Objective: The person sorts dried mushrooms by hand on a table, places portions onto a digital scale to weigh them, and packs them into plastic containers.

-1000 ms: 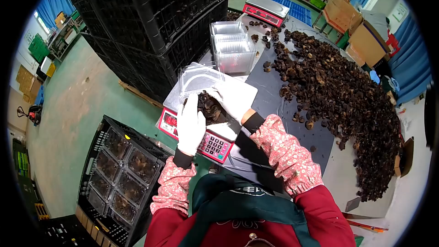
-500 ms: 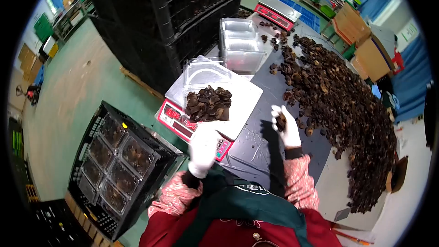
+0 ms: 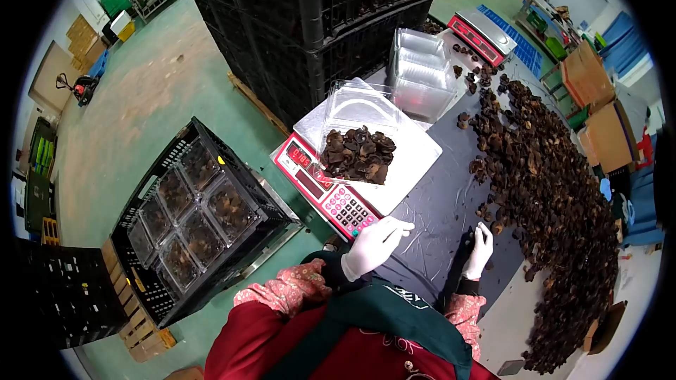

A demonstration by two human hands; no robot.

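My left hand, in a white glove, hovers by the keypad corner of the red and white scale. Its fingers stretch to the right with nothing seen in them. On the scale's pan stands an open clear plastic box holding a heap of dark, wood-ear-like pieces. My right hand, also gloved in white, is over the grey tabletop at the near edge of a large pile of the same dark pieces. Its fingers are extended and slightly bent; no piece shows in them.
Nested clear boxes stand behind the scale, and a second scale is farther back. To the left, a black crate holds several filled clear boxes. Tall stacked black crates rise beyond the table. Cardboard boxes are at the right.
My view has shifted, so the scale and pile appear farther right. My left hand has moved right from the box's near edge, past the keypad. The dark piece in my right hand no longer shows.
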